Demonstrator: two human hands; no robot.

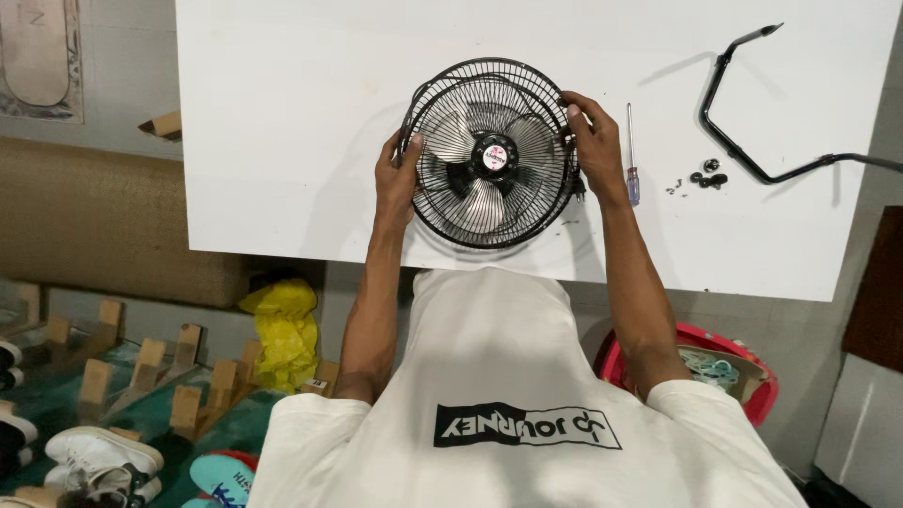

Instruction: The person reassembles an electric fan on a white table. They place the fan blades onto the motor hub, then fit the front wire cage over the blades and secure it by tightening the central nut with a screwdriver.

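Observation:
A small black wire-caged fan point(491, 155) with silver blades and a red hub lies face up on the white table point(282, 141). My left hand point(397, 174) grips the left rim of its cage. My right hand point(593, 141) grips the right rim. The front grille sits slightly offset from the rear cage along the upper left edge. Both forearms reach out from my white shirt toward the fan.
A screwdriver point(631, 155) with a blue handle lies just right of my right hand. Small black screws and nuts point(705, 177) and a bent black metal stand point(743, 103) lie further right. Below the table are a red basket point(752, 376), a yellow bag point(282, 329), wooden racks and shoes point(94, 452).

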